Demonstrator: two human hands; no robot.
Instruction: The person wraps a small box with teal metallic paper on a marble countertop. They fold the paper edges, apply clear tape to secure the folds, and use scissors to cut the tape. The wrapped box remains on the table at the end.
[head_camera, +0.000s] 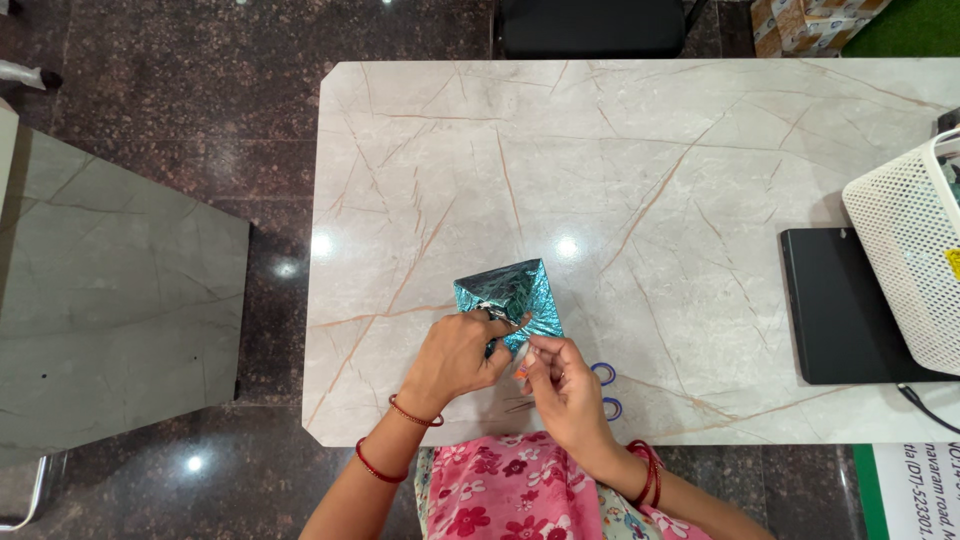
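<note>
Pink flowered cloth (510, 490) sits closest, at the near edge, on the person's lap. Both arms reach up from there to the counter (640, 170). Red bangles ring each wrist.

Left hand (455, 355) lies palm down with its fingers curled. Its grip is pinched on the near edge of a shiny teal foil packet (510, 292). Right hand (560, 385) is just beside it, bent in at the wrist. Its fingers are pinched tight on something small at the packet's near corner. It is too small to tell what it is, though a bit of orange shows there. Both hands touch each other.

Foil packet rests flat on the counter, near the near edge and a bit left of the middle. It is folded into a pointy shape.

Scissors (606, 390) with blue handles lie just right of the right hand, mostly hidden by it.

White marble with thin brown lines makes up the counter. At the far right sits a flat black box (835, 310), and a white mesh basket (910, 260) stands partly on it. Dark shiny stone covers the floor (170, 110). A grey table (110, 300) stands to the left.
</note>
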